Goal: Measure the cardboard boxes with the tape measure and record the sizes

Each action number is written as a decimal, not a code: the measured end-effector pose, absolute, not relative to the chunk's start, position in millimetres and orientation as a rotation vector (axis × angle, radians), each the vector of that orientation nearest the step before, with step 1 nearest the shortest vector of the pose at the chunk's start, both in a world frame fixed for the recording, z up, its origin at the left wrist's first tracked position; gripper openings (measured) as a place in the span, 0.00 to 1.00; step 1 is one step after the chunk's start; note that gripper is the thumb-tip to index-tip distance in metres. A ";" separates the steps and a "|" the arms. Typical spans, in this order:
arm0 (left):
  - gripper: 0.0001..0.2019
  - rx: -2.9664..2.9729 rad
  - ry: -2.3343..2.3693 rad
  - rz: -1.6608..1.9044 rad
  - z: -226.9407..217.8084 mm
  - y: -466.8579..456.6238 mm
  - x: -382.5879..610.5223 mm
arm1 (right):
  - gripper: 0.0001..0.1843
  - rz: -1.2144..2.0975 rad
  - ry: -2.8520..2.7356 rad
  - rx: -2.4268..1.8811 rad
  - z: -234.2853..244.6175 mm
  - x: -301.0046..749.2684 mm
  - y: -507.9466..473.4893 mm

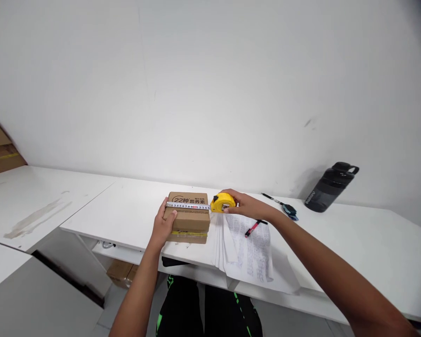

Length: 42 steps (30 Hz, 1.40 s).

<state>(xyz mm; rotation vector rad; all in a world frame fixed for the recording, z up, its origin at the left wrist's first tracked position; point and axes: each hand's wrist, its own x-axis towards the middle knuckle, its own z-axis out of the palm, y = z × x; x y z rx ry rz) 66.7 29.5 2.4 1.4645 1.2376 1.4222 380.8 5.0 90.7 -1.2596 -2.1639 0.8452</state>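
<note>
A small brown cardboard box [190, 220] with printed writing lies on the white table [337, 243]. A tape measure blade [187, 205] is stretched across the box top from left to right. My left hand [163, 226] grips the box's left end and pins the blade's tip there with the thumb. My right hand [243, 204] is closed around the yellow tape measure case [223, 202] just off the box's right end.
Printed paper sheets [249, 245] hang over the table's front edge, with a red and black pen [254, 228] on them. A dark water bottle [328, 188] lies at the back right, near a black pen [272, 198] and a small dark object [290, 211]. Cardboard boxes [0, 150] sit far left.
</note>
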 end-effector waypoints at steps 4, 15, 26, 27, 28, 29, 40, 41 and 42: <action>0.30 1.441 1.243 1.425 2.9 27.9 66.7 | 0.30 0.795 -2.172 -1.178 100.2 352.1 14.0; 0.30 1.340 1.271 1.581 -3.3 40.4 65.9 | 0.27 0.340 -2.414 -0.972 105.9 205.9 55.1; 0.36 1.454 1.250 1.834 -1.9 74.5 119.9 | 0.29 0.046 -1.936 -0.988 24.6 278.0 -41.3; 0.37 1.460 1.306 1.861 3.3 81.7 126.4 | 0.32 0.097 -1.816 -1.013 7.1 282.7 -59.0; 0.39 1.471 1.378 1.903 8.1 86.3 132.9 | 0.34 0.144 -1.666 -1.041 -10.9 285.3 -76.9; 0.44 1.488 1.445 1.965 11.8 86.6 139.2 | 0.35 0.199 -1.532 -1.063 -28.4 286.3 -94.3; 0.28 1.567 0.843 1.014 -51.5 -125.5 203.9 | 0.39 0.619 -1.257 -1.195 -63.6 314.9 -159.3; 0.24 1.555 0.899 1.041 -54.5 -128.8 205.2 | 0.41 0.604 -1.394 -1.217 -59.3 327.5 -159.0; 0.22 1.578 0.942 1.086 -55.6 -128.0 204.9 | 0.42 0.551 -1.517 -1.255 -55.3 341.4 -158.5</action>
